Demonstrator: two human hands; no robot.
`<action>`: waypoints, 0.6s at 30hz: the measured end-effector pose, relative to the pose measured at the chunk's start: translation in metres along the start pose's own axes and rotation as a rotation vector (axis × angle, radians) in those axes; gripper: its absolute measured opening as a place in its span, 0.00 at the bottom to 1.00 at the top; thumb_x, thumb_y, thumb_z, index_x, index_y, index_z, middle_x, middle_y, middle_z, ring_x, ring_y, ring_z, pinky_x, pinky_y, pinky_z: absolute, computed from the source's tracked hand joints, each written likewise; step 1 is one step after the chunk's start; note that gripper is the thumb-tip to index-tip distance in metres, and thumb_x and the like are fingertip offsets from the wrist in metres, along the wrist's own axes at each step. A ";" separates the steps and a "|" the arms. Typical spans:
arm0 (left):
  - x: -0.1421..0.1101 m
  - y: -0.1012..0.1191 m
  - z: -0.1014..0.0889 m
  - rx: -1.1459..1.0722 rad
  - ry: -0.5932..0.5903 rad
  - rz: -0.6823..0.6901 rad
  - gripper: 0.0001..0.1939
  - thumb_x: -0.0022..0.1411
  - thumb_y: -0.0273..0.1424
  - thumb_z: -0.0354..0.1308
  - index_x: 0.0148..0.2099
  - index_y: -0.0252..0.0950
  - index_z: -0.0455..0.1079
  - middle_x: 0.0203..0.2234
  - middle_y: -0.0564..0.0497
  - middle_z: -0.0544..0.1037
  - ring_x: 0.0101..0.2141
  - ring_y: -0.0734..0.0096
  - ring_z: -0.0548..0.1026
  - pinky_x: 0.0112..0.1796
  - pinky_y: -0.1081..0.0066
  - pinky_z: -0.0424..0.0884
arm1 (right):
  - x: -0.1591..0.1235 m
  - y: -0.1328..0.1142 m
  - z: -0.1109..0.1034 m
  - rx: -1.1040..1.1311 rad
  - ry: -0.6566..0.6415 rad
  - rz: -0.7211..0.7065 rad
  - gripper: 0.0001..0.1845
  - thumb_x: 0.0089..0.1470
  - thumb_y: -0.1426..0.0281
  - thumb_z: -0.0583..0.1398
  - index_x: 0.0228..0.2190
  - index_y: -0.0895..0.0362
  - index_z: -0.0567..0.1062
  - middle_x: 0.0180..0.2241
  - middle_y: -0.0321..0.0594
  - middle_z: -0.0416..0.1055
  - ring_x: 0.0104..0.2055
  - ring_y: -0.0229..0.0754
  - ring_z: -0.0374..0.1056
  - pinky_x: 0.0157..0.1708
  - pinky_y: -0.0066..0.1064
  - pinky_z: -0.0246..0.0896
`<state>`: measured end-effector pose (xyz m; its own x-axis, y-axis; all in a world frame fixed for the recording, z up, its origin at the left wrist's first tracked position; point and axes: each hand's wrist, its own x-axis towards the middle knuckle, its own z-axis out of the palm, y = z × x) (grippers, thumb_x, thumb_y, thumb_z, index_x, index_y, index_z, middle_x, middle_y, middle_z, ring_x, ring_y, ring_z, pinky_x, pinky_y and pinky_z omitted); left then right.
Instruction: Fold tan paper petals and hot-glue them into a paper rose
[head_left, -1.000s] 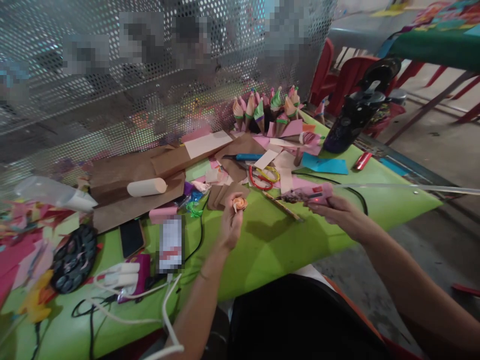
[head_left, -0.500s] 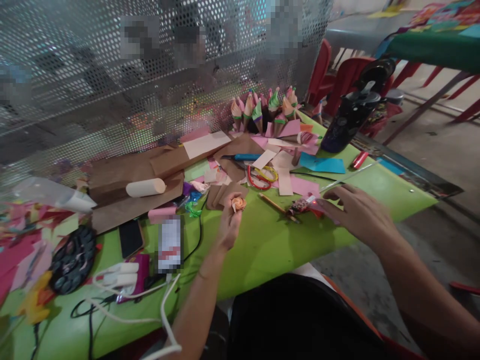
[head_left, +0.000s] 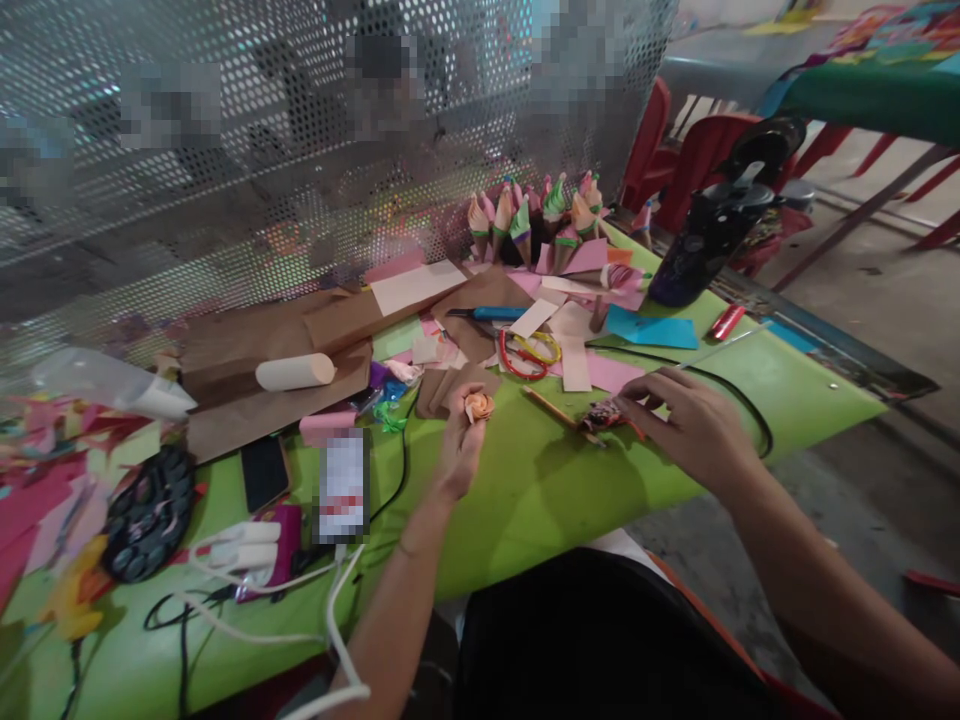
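Observation:
My left hand [head_left: 459,450] is held up over the green table [head_left: 525,490], its fingers pinched on a small orange paper rose [head_left: 478,406]. My right hand [head_left: 690,425] rests low on the table to the right. Its fingers curl over the pink glue gun [head_left: 604,414], whose dark, crusted nozzle points left and shows a small red light. The gun's black cord [head_left: 739,400] loops behind the hand. A pencil [head_left: 553,411] lies just left of the nozzle.
Brown paper sheets [head_left: 270,380], a cream roll [head_left: 295,372], scissors [head_left: 525,355], a blue cutter [head_left: 487,313] and paper scraps cover the middle. Paper cones [head_left: 532,220] stand at the back by a perforated metal screen. A black bottle [head_left: 709,235], phones [head_left: 264,474] and cables [head_left: 337,640] lie around.
My right hand has lowered the glue gun onto the table and drawn it slightly left, now resting over it. My left hand with the rose has stayed put.

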<state>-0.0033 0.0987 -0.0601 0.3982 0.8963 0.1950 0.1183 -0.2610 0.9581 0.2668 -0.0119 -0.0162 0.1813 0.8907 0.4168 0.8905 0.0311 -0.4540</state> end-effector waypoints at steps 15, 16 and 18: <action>0.006 0.001 0.002 -0.379 0.045 -0.155 0.18 0.58 0.31 0.55 0.52 0.39 0.64 0.39 0.50 0.74 0.38 0.68 0.73 0.44 0.66 0.71 | -0.018 0.008 0.013 0.121 0.047 -0.017 0.11 0.62 0.62 0.57 0.32 0.54 0.74 0.32 0.41 0.73 0.31 0.42 0.71 0.30 0.33 0.65; 0.005 0.001 0.001 -0.391 0.036 -0.138 0.18 0.58 0.31 0.56 0.52 0.40 0.64 0.38 0.50 0.74 0.37 0.68 0.73 0.43 0.66 0.70 | -0.018 0.009 0.013 0.125 0.047 -0.019 0.10 0.62 0.62 0.57 0.32 0.54 0.74 0.32 0.41 0.73 0.31 0.42 0.71 0.30 0.33 0.65; 0.004 -0.001 0.000 -0.402 0.020 -0.114 0.19 0.58 0.31 0.56 0.53 0.40 0.64 0.37 0.52 0.74 0.37 0.69 0.72 0.43 0.67 0.70 | -0.019 0.010 0.014 0.129 0.051 -0.023 0.10 0.62 0.63 0.57 0.33 0.54 0.74 0.32 0.41 0.73 0.31 0.42 0.71 0.30 0.33 0.65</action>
<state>-0.0013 0.1025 -0.0603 0.3852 0.9190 0.0834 -0.2059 -0.0025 0.9786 0.2662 -0.0219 -0.0392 0.1855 0.8648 0.4665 0.8345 0.1121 -0.5396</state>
